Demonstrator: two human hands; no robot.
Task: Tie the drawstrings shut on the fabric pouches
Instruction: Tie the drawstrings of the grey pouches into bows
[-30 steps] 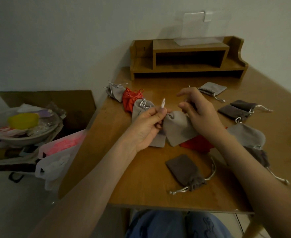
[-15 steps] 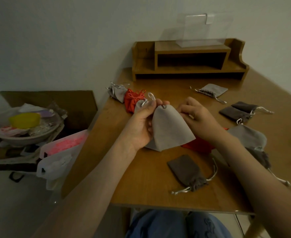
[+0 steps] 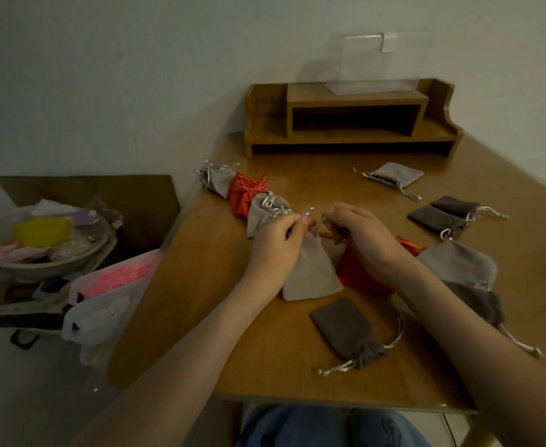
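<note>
Grey pouch (image 3: 310, 272) at desk (image 3: 233, 317) centre, long axis 12–6, mouth at 12, just between the hands. Left hand (image 3: 274, 243) pinches the silver cord (image 3: 308, 211) at 11 of the mouth; right hand (image 3: 362, 233) pinches the neck from 2. Both equally near. Contents: can't tell. Bowl (image 3: 39, 267) at 9 holds yellow lump (image 3: 41, 232).

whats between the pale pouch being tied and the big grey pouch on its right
A red pouch, partly under the right hand; the head view shows it.

Left hand (image 3: 276, 245), right hand (image 3: 360, 235) close together, fingers curled, each grip pinching drawstring (image 3: 309, 211)
</note>
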